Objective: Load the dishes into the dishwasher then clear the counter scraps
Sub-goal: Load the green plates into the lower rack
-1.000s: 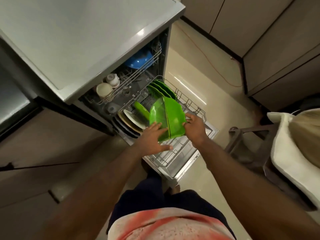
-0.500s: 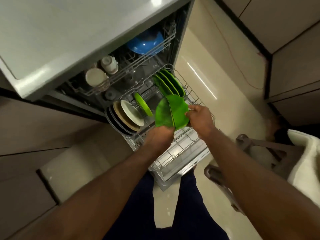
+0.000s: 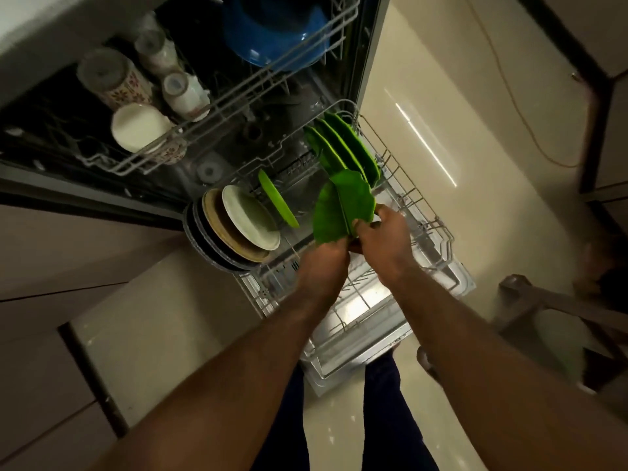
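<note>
Looking down on a pulled-out lower rack (image 3: 431, 232): over its middle, green pair (image 3: 339, 209) of plates held together on edge, gripped from below by the left hand (image 3: 323, 266), fingers curled at the near rim, and pinched at the right rim by the right hand (image 3: 384, 239), fingers clamped on it. At the rack's far right, green row (image 3: 346, 147) standing in the tines; at its left, lone green plate (image 3: 277, 198), white plate (image 3: 249, 217) and darker plates, all on edge. Beyond the rack's far end, upper rack (image 3: 217, 113) holding cups (image 3: 139, 127) and blue bowl (image 3: 275, 28).
</note>
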